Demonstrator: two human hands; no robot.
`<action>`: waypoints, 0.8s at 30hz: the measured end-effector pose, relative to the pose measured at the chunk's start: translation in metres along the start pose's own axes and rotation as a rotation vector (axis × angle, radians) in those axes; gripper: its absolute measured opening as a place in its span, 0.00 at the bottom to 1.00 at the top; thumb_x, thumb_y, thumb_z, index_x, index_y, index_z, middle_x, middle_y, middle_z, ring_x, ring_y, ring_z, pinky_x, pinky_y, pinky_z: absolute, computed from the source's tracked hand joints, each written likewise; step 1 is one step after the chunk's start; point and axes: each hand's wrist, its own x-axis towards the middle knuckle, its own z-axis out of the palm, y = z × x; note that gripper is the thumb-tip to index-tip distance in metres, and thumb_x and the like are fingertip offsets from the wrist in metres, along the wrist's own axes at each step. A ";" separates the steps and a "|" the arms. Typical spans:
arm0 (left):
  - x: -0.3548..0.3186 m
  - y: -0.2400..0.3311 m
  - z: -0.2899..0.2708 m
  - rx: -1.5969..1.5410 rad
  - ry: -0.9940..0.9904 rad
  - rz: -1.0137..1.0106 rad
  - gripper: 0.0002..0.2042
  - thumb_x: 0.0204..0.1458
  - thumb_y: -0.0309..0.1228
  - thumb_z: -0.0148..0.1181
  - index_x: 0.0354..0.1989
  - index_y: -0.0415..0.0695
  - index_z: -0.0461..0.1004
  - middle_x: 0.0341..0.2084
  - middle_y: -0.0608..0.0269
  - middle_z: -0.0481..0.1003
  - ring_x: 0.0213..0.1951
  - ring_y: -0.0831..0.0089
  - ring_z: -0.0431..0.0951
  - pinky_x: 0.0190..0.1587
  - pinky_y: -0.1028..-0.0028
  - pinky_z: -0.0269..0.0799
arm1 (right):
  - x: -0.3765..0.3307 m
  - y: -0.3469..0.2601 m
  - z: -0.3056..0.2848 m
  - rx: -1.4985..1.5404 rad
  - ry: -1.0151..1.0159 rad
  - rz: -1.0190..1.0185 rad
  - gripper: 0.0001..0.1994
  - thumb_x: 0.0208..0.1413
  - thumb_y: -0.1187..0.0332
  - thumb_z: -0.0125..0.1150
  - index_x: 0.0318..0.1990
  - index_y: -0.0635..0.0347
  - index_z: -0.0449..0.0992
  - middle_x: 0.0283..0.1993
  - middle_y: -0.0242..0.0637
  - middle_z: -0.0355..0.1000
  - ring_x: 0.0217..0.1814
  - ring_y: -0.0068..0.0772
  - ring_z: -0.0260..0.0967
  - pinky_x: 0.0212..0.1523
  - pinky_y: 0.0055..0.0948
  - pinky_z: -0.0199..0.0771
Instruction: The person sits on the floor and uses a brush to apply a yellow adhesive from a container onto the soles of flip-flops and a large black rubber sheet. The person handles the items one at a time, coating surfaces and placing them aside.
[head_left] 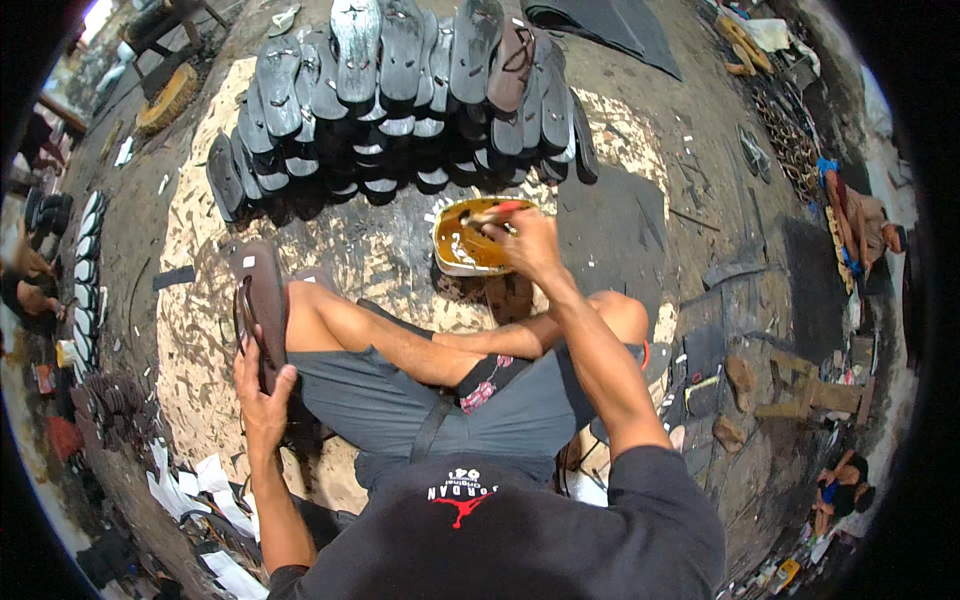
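Note:
My left hand (262,400) grips a brown flip-flop (262,300) by its lower end, holding it up beside my left knee. Its dark thong strap faces left. Over a pale tub (470,269) of glossy amber liquid (462,238), my right hand (535,245) holds a red-handled brush (508,208) in closed fingers. The brush's tip is down at the liquid, though its bristles do not show clearly. Beyond the tub rises a wide pile of black flip-flops (398,60), with one brown flip-flop (511,65) among them at the right.
I sit cross-legged on a stained, pale sheet (205,330). A row of soles (85,260) runs along the far left. White paper scraps (212,475) lie at lower left, dark rubber sheets (620,35) at the back. Other people (865,225) are at the right and left edges.

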 end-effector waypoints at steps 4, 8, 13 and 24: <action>0.029 0.009 0.006 -0.144 0.117 -0.019 0.34 0.53 0.32 0.70 0.70 0.45 0.66 0.63 0.45 0.69 0.65 0.54 0.66 0.68 0.62 0.59 | -0.013 -0.011 -0.053 0.545 0.146 -0.066 0.15 0.61 0.71 0.68 0.53 0.66 0.80 0.52 0.36 0.80 0.52 0.24 0.75 0.58 0.30 0.73; 0.062 -0.001 -0.002 -0.750 0.151 -0.055 0.32 0.59 0.32 0.68 0.71 0.40 0.64 0.65 0.56 0.69 0.61 0.69 0.71 0.64 0.72 0.63 | -0.042 0.037 -0.105 -0.391 0.149 0.077 0.11 0.53 0.59 0.72 0.42 0.49 0.86 0.45 0.49 0.81 0.41 0.49 0.77 0.47 0.42 0.78; 0.091 0.071 0.023 -1.342 -0.128 -0.014 0.30 0.70 0.48 0.46 0.77 0.51 0.51 0.62 0.59 0.71 0.55 0.72 0.75 0.49 0.70 0.79 | -0.033 -0.031 -0.120 0.719 0.551 0.012 0.12 0.65 0.62 0.65 0.47 0.62 0.80 0.40 0.31 0.79 0.39 0.21 0.73 0.44 0.26 0.75; 0.076 0.174 0.092 -1.871 -0.366 -0.163 0.29 0.71 0.49 0.39 0.78 0.57 0.47 0.67 0.57 0.64 0.58 0.63 0.74 0.56 0.59 0.78 | -0.056 -0.152 -0.004 0.790 0.183 -0.486 0.13 0.62 0.67 0.66 0.51 0.62 0.76 0.47 0.42 0.78 0.51 0.33 0.75 0.55 0.34 0.73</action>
